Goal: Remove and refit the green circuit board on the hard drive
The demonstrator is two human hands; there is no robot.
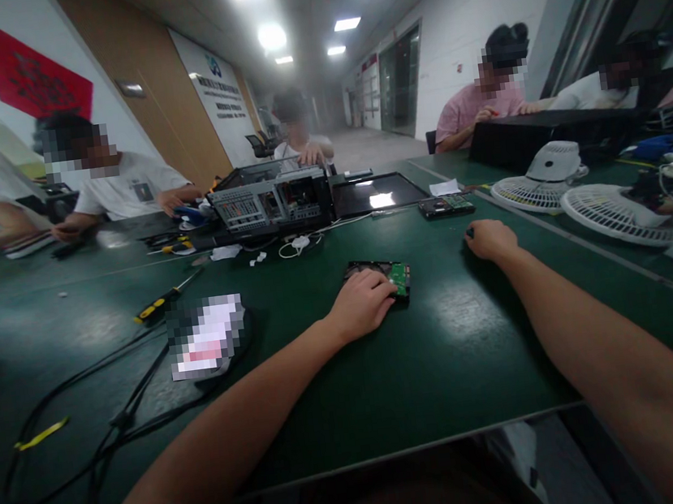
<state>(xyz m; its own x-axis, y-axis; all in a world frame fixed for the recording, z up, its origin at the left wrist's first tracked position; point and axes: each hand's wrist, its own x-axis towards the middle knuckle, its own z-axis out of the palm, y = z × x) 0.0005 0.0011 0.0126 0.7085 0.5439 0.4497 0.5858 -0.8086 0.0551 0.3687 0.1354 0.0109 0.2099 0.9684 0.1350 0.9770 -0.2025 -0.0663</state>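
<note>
A hard drive (400, 277) lies on the green table with its circuit board facing up. Over its near side rests my left hand (363, 304), fingers curled around the drive's edge. Farther right, my right hand (491, 239) is closed in a fist against the table. Something small and dark shows at its fingertips, too small to name. Just beyond that hand lies a second hard drive (446, 206) with a piece of white paper (444, 188) by it.
An opened computer case (272, 198) stands at the back, beside a dark flat panel (379, 193). A screwdriver (159, 305) and black cables (124, 421) lie left. White fan parts (614, 214) sit at right, near a black case (543, 137). Several people sit around the table.
</note>
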